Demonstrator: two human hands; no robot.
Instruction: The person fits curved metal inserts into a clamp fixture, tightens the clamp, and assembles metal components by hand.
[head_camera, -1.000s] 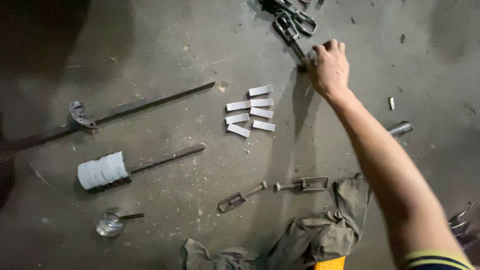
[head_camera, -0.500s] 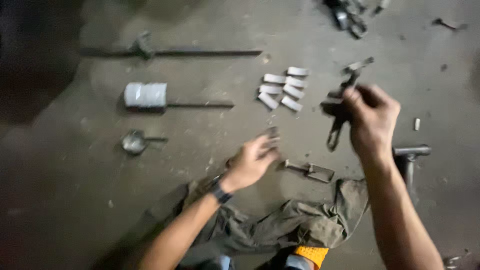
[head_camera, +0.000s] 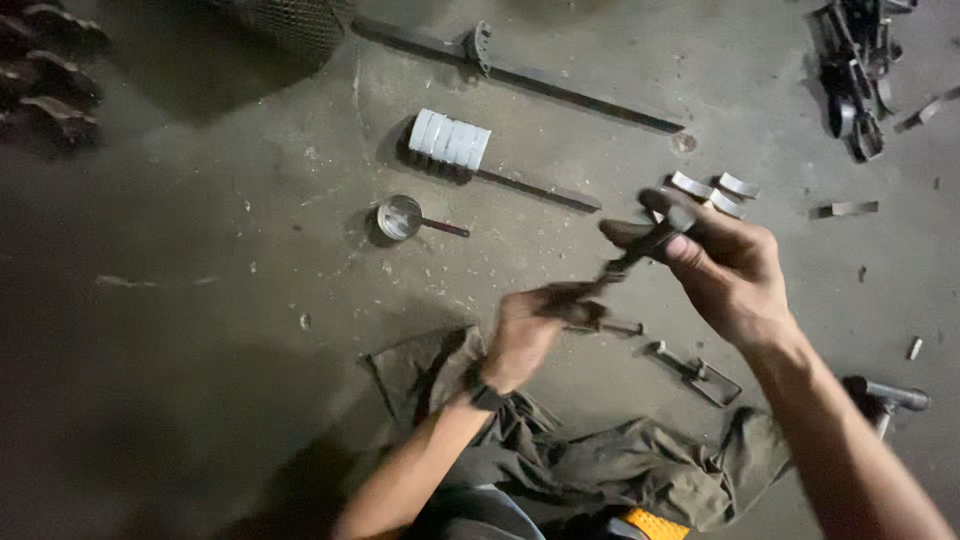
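My right hand (head_camera: 728, 268) grips the upper end of a dark metal clamp-like tool (head_camera: 628, 262) held above the concrete floor. My left hand (head_camera: 530, 335) closes on the lower end of the same tool; it is blurred. Just below the hands two more small metal clamps (head_camera: 698, 372) lie on the floor. Several small pale metal pieces (head_camera: 715, 190) sit just beyond my right hand. A dark band is on my left wrist.
A white roll on a rod (head_camera: 452, 140) and a small metal cup with a handle (head_camera: 402, 217) lie to the left. A long bar (head_camera: 560, 85) runs across the top. Dark tools (head_camera: 855, 70) pile at top right. A grey rag (head_camera: 600, 465) and a pipe (head_camera: 890, 397) lie near me.
My right hand has brought the dark tool from the pile at the top toward me. My left hand came into view and took hold of its lower end. The camera view has shifted.
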